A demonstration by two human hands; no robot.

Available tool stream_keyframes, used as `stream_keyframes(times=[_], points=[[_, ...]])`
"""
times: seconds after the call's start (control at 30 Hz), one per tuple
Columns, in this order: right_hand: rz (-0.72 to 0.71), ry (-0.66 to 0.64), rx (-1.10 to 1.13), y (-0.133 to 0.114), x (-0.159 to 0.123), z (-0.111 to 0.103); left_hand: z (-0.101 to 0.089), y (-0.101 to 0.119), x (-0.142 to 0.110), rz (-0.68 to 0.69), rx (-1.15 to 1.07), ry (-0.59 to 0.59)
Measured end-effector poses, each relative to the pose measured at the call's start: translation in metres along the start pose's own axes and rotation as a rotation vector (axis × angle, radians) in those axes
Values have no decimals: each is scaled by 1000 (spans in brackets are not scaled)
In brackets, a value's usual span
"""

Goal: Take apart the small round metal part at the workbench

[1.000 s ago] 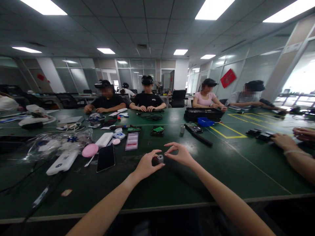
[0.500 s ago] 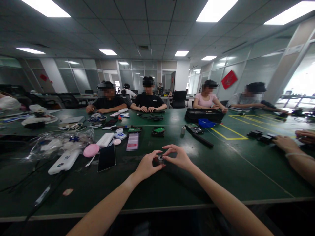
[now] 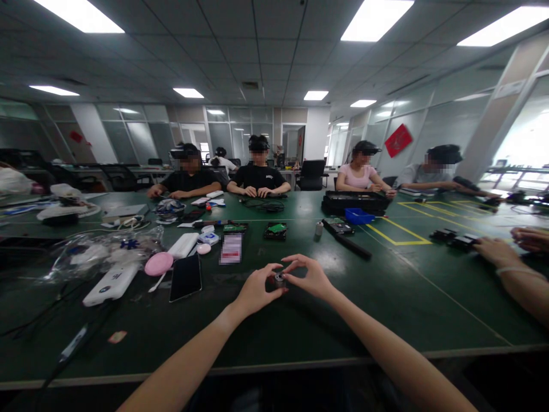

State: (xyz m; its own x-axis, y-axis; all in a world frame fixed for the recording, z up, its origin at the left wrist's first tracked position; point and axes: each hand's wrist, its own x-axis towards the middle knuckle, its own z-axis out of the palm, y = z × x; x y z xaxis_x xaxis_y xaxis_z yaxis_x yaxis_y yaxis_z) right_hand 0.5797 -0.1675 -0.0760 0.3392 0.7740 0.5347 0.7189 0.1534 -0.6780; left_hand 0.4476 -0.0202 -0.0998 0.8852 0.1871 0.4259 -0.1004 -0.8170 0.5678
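Note:
A small grey metal cylinder (image 3: pixel 279 280) with a dark opening in its top stands upright in front of me. My left hand (image 3: pixel 259 289) curls around its left side, thumb in front and fingers behind. From the right, my right hand (image 3: pixel 309 277) has its thumb and index finger closed at the cylinder's upper edge; whether a tiny part sits between those fingertips is too small to make out. A similar metal cylinder (image 3: pixel 318 228) stands farther off on the green table (image 3: pixel 343 337). Beyond my hands lies a dark drive with a green circuit board (image 3: pixel 277 230).
Left of my hands lie a black phone (image 3: pixel 186 277), a pink disc (image 3: pixel 158 264), a white power bank (image 3: pixel 110 283) and plastic bags (image 3: pixel 98 252). A black strip (image 3: pixel 352 246) and blue tray (image 3: pixel 359 216) are ahead right. A co-worker's hand (image 3: pixel 495 252) rests at far right; several people sit opposite.
Both hands keep almost the same hold on the cylinder, with only a very slight shift of the right fingers. The view has tilted a little.

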Motion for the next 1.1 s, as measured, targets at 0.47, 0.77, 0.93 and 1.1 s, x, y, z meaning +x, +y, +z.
stream_keyframes(times=[0.47, 0.77, 0.93, 1.1], points=[[-15, 16, -24, 3, -1, 5, -1, 2, 1, -4, -24, -12], [-20, 15, -20, 1, -1, 6, 0, 2, 1, -15, -32, -11], [-26, 41, -41, 0, -1, 5, -1, 2, 0, -8, -19, -10], [-34, 40, -45, -1, -1, 6, -1, 2, 0, 8, -17, 1]])
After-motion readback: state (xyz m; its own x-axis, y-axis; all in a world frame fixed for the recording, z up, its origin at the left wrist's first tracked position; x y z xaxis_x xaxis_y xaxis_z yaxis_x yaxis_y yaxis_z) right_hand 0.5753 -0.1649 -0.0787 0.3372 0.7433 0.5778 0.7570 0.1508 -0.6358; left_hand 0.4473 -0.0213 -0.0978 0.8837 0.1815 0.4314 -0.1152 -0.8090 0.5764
